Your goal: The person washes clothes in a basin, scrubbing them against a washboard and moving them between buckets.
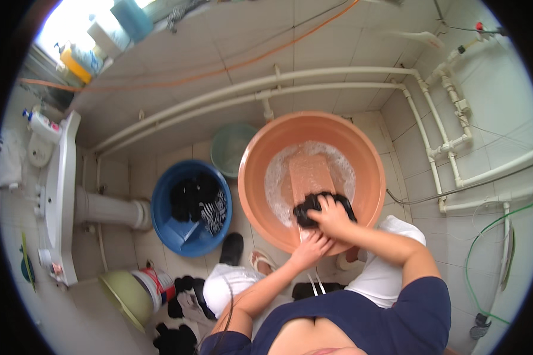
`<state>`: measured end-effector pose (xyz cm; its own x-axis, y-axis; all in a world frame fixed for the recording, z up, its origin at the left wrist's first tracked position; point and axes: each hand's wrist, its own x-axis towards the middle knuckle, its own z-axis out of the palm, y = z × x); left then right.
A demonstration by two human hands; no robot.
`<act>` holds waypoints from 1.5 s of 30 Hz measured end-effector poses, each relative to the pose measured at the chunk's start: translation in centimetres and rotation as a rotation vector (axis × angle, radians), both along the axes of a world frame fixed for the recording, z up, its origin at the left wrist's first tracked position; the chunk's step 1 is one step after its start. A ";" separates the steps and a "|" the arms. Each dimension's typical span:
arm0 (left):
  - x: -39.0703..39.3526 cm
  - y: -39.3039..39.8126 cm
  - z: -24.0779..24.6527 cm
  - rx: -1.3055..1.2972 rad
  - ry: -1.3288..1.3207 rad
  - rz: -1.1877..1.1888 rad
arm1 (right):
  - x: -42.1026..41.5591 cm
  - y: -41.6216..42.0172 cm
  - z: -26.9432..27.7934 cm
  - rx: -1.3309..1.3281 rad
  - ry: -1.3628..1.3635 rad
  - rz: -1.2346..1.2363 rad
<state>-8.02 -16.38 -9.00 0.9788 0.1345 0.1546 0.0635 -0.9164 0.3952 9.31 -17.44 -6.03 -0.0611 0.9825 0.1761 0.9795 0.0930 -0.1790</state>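
Observation:
A large orange plastic basin [254,204] stands before me with sudsy water [277,177] in it. An orange washboard [308,171] slopes from the water towards the basin's near rim. My right hand [333,216] presses down on a bunched, wet black garment [308,208] on the board, its fingers curled into the cloth. Just below it, my left hand [313,247] grips the near end of the washboard at the rim. The palm side of both hands is hidden.
Left of the basin are a blue tub [160,235] of dark clothes [191,199] and a pale green basin [231,142]. A pedestal sink [60,199] is further left. Dark clothes [175,339] lie on the floor. Pipes [431,151] run along the walls.

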 end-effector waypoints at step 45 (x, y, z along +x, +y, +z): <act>3.0 10.5 0.6 -1.273 -0.470 1.023 | -0.6 -0.7 0.5 0.223 0.893 -0.308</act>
